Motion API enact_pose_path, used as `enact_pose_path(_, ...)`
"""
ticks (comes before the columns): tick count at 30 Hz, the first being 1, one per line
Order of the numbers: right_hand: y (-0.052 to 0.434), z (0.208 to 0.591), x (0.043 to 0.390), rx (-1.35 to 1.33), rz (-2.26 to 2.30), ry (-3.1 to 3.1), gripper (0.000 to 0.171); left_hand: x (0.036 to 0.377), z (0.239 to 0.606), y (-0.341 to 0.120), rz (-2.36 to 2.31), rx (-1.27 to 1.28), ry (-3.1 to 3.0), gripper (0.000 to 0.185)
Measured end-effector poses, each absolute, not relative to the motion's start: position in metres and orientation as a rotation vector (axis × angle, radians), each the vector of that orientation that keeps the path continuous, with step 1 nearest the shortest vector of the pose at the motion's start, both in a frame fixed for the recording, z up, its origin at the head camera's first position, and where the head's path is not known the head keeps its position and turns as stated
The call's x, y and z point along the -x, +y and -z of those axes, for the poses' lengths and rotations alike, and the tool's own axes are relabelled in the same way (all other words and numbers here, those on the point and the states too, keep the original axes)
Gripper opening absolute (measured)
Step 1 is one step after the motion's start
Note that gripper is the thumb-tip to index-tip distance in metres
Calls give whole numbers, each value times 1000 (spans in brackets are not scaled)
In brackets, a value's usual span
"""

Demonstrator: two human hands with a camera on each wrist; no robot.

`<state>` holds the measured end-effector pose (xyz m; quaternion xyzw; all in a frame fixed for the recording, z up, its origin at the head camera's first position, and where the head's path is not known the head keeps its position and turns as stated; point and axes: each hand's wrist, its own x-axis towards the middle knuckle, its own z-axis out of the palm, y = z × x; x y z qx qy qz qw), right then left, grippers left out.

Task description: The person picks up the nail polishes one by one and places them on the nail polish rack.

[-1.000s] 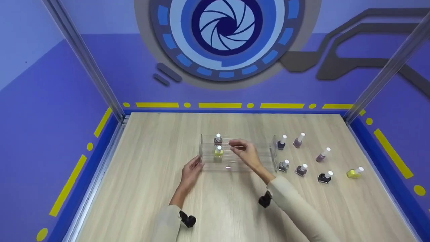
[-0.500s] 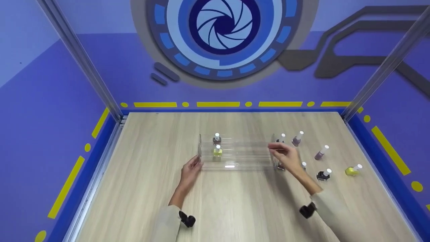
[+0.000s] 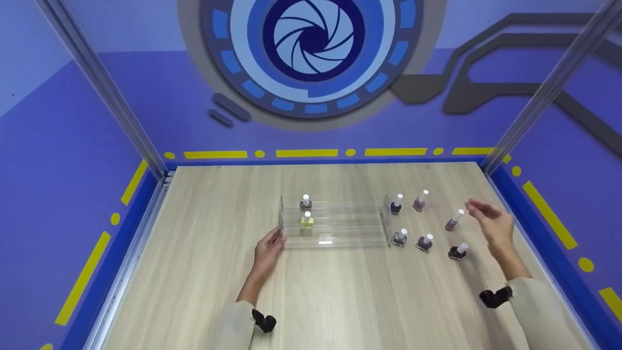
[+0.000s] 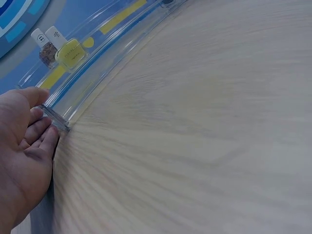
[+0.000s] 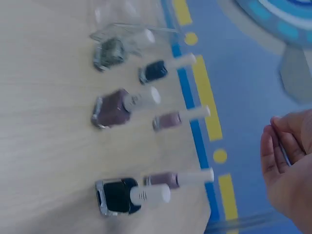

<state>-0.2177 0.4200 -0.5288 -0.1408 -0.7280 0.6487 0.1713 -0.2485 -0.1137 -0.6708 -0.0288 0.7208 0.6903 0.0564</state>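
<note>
A clear acrylic tiered rack (image 3: 340,226) stands mid-table. At its left end it holds a brown glitter bottle (image 3: 305,201) and a yellow bottle (image 3: 306,220), both also in the left wrist view as the glitter bottle (image 4: 46,51) and the yellow bottle (image 4: 68,51). My left hand (image 3: 276,239) rests with straight fingers against the rack's left end (image 4: 56,119). My right hand (image 3: 481,210) hovers open and empty beyond the loose bottles, nearest a lilac bottle (image 3: 454,220). In the right wrist view the right hand (image 5: 282,146) holds nothing.
Several loose polish bottles stand right of the rack: navy (image 3: 396,204), mauve (image 3: 420,200), grey glitter (image 3: 400,236), plum (image 3: 425,242), black (image 3: 457,250). A blue raised border (image 3: 544,243) edges the wooden table (image 3: 340,301). Metal posts stand at the back corners.
My right hand left the rack and swept right, over the loose bottles, to the table's right side. The loose yellow bottle there is now hidden behind that hand. The left hand stayed.
</note>
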Motion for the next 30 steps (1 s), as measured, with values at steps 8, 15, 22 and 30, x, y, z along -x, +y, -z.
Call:
enact_pose_path(8,466,529,195,632,-2081,-1778,17,251,676,-113,-2112,70,2187,51)
enact_pose_path(15,493,546,189,746,-2043,-1707,15,250,676,-116,-2093,54,2212,51)
enact_pose_path(22,510,570,181,926,-1833,-1917,13,247,676,-119,-2072,61,2245,50)
enact_pose_path(30,522,587,175,915,-1705,-2227,35,248,676,-114,-2093,41,2224,50)
